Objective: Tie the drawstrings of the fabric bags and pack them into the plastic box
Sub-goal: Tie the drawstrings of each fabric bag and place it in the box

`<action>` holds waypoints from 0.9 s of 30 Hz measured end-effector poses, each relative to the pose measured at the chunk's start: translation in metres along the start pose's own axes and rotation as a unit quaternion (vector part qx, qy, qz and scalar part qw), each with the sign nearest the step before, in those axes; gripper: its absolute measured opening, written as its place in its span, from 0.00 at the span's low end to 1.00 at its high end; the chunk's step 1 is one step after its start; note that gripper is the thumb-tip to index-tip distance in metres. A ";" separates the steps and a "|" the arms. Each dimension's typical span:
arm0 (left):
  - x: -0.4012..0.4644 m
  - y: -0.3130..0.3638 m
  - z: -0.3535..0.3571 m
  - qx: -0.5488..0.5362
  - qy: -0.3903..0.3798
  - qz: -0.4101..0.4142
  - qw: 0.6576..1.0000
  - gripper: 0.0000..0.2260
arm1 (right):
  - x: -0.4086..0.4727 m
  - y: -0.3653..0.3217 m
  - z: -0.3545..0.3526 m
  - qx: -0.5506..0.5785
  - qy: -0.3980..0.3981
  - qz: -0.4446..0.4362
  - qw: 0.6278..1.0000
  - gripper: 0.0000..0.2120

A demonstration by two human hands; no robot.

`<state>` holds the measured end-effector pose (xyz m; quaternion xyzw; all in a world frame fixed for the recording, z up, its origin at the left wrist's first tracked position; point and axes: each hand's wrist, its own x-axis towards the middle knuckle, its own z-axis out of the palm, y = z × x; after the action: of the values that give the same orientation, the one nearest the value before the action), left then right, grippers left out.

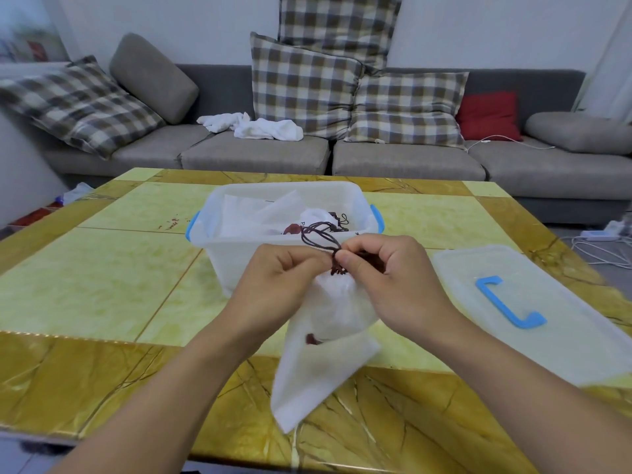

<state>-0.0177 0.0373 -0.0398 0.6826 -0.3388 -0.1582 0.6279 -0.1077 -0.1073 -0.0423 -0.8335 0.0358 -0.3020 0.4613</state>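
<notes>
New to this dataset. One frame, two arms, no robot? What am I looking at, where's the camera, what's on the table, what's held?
No robot here: a person works bare-handed, and the single picture comes from a wide-angle camera worn on their head, looking forward and down. The left hand and right hand both pinch the dark drawstring of a white fabric bag, which hangs over the yellow table. Behind the hands stands the open plastic box with bags already inside. Its lid, with a blue handle, lies flat to the right. A sofa sits beyond.

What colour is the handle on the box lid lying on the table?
Light blue handle, seen clearly in the head view.
</notes>
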 end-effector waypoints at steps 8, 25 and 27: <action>0.003 -0.003 -0.002 -0.074 0.008 -0.052 0.996 0.10 | 0.002 0.001 0.003 0.149 -0.036 0.092 0.984 0.09; 0.002 0.003 0.020 -0.081 -0.019 -0.123 0.989 0.17 | 0.000 0.011 0.001 0.021 -0.006 0.058 0.998 0.10; 0.001 0.000 0.016 0.012 0.012 -0.044 0.999 0.12 | 0.000 0.011 -0.002 0.015 -0.003 0.058 0.998 0.11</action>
<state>-0.0271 0.0245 -0.0419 0.7058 -0.3031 -0.1737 0.6162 -0.1060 -0.1153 -0.0505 -0.8239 0.0785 -0.2725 0.4906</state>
